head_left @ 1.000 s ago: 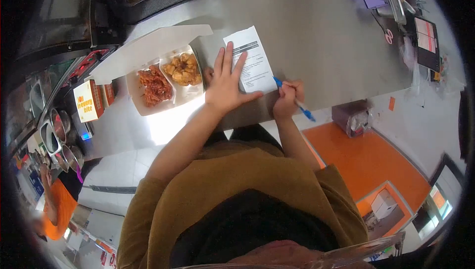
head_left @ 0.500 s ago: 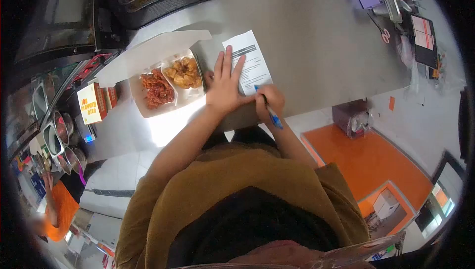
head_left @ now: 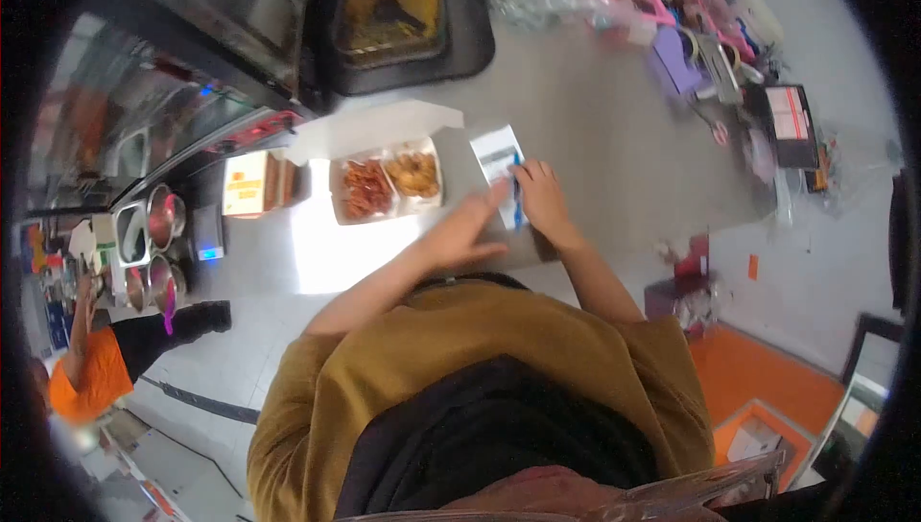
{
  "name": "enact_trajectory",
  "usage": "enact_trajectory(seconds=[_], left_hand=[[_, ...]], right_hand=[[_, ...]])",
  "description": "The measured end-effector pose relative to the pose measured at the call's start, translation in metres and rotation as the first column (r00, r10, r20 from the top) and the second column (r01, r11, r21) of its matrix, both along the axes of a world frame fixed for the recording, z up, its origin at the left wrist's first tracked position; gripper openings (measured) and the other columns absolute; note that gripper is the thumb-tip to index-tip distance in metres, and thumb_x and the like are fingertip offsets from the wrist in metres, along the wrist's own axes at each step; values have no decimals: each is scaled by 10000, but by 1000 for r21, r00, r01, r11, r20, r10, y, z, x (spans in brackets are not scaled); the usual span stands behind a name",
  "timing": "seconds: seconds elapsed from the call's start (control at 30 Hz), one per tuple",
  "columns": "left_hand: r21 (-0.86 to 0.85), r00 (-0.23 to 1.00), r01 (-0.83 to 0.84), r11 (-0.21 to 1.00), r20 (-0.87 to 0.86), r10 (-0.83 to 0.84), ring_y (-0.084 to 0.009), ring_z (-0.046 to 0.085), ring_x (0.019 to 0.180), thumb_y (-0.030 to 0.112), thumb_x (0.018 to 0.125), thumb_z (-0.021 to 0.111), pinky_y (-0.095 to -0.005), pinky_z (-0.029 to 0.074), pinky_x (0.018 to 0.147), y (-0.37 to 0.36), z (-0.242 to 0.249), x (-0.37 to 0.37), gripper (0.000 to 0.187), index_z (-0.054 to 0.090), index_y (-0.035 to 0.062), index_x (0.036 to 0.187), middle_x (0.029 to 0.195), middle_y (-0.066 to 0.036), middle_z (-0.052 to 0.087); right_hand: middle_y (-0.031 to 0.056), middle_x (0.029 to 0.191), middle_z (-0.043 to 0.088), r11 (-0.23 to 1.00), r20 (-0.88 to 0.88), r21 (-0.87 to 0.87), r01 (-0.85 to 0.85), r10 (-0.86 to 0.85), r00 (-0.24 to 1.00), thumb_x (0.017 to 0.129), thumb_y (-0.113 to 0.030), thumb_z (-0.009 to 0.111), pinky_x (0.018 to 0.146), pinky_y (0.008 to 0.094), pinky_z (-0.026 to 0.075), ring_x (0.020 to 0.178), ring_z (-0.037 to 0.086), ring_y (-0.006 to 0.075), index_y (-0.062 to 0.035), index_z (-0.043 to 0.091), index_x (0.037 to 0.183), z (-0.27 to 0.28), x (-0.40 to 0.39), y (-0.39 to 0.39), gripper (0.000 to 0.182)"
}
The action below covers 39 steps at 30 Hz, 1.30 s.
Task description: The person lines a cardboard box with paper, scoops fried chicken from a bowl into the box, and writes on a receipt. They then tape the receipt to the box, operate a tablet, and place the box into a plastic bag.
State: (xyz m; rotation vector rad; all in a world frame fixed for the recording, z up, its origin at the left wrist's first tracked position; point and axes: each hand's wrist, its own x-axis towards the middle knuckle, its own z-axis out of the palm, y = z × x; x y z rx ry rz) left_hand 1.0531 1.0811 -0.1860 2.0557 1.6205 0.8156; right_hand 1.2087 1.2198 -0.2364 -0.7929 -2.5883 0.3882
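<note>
My left hand (head_left: 467,236), a little blurred, is open above the counter's front edge. Its fingers stretch toward a white printed slip (head_left: 493,146), and its thumb is spread apart. My right hand (head_left: 544,198) is at the slip's right side with its fingertips on a blue pen (head_left: 518,215). The pen runs lengthwise along the slip, partly covered by the fingers. Left of the slip stands an open white takeaway box (head_left: 389,218) with its lid raised. Red-glazed fried pieces (head_left: 366,188) fill one compartment and golden-brown pieces (head_left: 413,175) the other.
A black tray (head_left: 467,52) at the back holds a clear tub (head_left: 393,50) with a dark utensil. Printed boxes (head_left: 246,184) and metal bowls (head_left: 165,218) stand left. Scissors (head_left: 718,130), a purple holder (head_left: 674,59) and a tablet (head_left: 791,119) lie right. A person in orange (head_left: 94,376) is far left.
My left hand has lifted off the slip and drawn back. My right hand has shifted from writing with the pen slanted to having it along the slip. The camera view has swung.
</note>
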Motion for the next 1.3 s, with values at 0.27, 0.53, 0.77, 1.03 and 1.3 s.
enact_trajectory(seconds=[0.27, 0.53, 0.77, 1.03, 1.3], left_hand=[[599, 400, -707, 376, -98, 911, -356, 512, 1077, 95, 716, 680, -461, 315, 988, -54, 75, -146, 551, 482, 33, 1227, 1187, -151, 557], [-55, 750, -655, 754, -173, 639, -353, 492, 1141, 64, 796, 574, -375, 363, 990, -112, -11, -170, 543, 428, 32, 1318, 1180, -206, 554], [-394, 427, -711, 582, 416, 803, -167, 574, 944, 71, 854, 500, -281, 438, 835, -97, -29, -151, 362, 531, -4, 1206, 1044, -111, 622], [-381, 546, -739, 556, 147, 825, -305, 637, 814, 168, 867, 488, -348, 478, 736, -93, -21, -153, 521, 324, 106, 1357, 940, -209, 643], [-409, 886, -421, 810, 5, 463, -366, 91, 1378, 384, 589, 807, -419, 212, 1094, -118, 21, -153, 1182, 26, 214, 1460, 1486, -236, 66]], right_hand=[[134, 1051, 512, 987, -359, -15, -161, 145, 922, 709, -9, 561, 892, 425, 386, 1039, 475, 303, -57, 581, 1144, 84, -97, 8, 438], [183, 1088, 533, 919, -77, -217, -329, 320, 944, 700, -22, 588, 941, 429, 372, 1083, 472, 353, -94, 494, 1153, 68, -103, -40, 468], [204, 1141, 541, 604, -283, -772, -198, -47, 958, 820, -3, 516, 946, 344, 376, 1134, 483, 298, -54, 455, 1148, 14, -136, -45, 338], [215, 1356, 379, 582, -135, -778, -237, 213, 968, 898, -129, 505, 1011, 350, 330, 1239, 403, 314, -104, 293, 1389, 38, -137, -30, 536], [300, 1453, -88, 832, 134, -372, -412, 487, 863, 806, -435, 616, 1045, 595, 183, 1348, 142, 427, -118, 47, 1452, 58, -97, -50, 917]])
